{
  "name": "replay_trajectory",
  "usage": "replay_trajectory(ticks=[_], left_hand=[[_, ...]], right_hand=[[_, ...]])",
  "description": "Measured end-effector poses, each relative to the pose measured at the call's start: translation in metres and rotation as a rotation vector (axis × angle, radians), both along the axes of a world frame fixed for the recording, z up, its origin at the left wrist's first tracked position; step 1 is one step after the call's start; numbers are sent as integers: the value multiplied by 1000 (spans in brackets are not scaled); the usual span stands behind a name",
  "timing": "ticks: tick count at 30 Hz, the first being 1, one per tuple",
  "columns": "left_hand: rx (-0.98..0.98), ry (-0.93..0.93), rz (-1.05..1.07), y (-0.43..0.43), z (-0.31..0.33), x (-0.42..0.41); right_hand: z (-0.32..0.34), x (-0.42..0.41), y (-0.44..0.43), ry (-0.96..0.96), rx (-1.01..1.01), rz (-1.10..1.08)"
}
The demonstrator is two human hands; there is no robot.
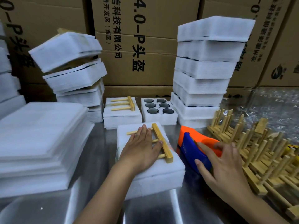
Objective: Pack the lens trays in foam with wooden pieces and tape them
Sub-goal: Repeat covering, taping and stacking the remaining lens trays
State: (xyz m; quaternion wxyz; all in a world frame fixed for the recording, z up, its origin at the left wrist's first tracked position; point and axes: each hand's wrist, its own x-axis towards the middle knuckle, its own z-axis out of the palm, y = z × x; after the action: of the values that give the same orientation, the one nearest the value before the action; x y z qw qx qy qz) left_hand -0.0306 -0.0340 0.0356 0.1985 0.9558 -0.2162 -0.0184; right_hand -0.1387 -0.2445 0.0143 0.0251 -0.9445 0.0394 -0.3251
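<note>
On the near middle of the metal table (100, 151) lies a closed foam pack (161, 172), presumably with a lens tray inside, though no tray shows. A wooden piece (162, 140), a bar with three pegs, lies flat on top of it. The left hand (142, 149) rests over the pegs with its fingers straight and spread, the thumb against the bar. This probably pins wood and foam together so nothing slips before taping. Just right of the pack, the right hand (223, 165) takes hold of the orange and blue tape dispenser (191, 147), thumb on its near side and fingers curling over the top, likely to bring tape across. Farther back sit an uncovered lens tray (159, 107) with six dark lenses and another pack with wood (123, 105) on it, probably waiting their turn. Spare wooden racks (252, 147) are heaped at the right within reach, and foam sheets (40, 135) are stacked at the left.
</note>
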Motion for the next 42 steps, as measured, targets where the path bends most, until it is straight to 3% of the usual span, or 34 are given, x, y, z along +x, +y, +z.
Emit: replay_trajectory(ticks=[4,8,13,16,23,25,28,32,38,42], left_hand=[[0,-4,3,0,1,-1],[8,-3,8,-1,1,-2],[15,-3,13,-1,1,-2],[12,-6,13,-1,1,-2],[-134,50,-8,3,1,2],[-212,-2,77,3,1,1],[-257,-127,393,8,-2,-1],[-580,202,509,16,5,7],[-952,361,494,34,-7,13],[-1232,455,471,39,-13,-2]], right_hand=[[23,3,21,-158,156,298],[43,23,53,3,569,506],[50,77,75,324,1000,555],[33,93,77,484,1106,587],[11,103,66,479,1374,599],[9,103,66,470,1433,606],[7,102,65,469,1480,614],[2,105,62,443,1518,645],[-8,108,61,454,1720,641],[-10,106,59,448,1670,523]])
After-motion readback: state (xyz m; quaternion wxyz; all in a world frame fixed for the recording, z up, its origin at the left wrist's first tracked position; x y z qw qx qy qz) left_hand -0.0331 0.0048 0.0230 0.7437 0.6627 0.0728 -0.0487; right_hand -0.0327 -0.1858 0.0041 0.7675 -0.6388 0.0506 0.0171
